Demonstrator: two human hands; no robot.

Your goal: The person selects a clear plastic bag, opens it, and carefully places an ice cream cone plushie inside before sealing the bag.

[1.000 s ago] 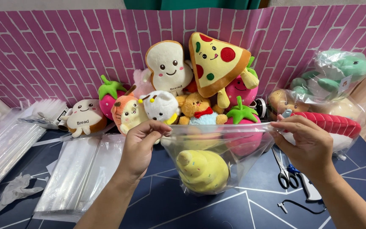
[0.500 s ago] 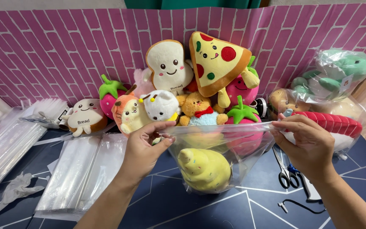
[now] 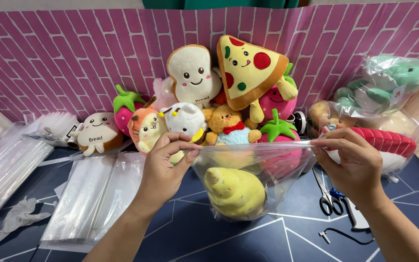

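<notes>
A clear plastic bag [image 3: 277,182] hangs between my two hands above the dark blue table [image 3: 185,233]. Inside it lies a yellow plush toy [image 3: 234,192]. My left hand [image 3: 167,167] pinches the bag's top edge at its left end. My right hand [image 3: 352,164] grips the same edge at the right end, so the top is pulled taut into a line.
A pile of plush toys stands against the pink brick backdrop: a toast [image 3: 193,76], a pizza slice [image 3: 248,69], strawberries [image 3: 124,109], a bear [image 3: 226,127]. Bagged plush [image 3: 386,90] sits at right. Stacks of clear bags [image 3: 90,196] lie at left. Scissors [image 3: 327,196] lie at right.
My left hand slid slightly right along the bag's top edge, its fingers curling over it. The bag and the yellow plush stayed about where they were.
</notes>
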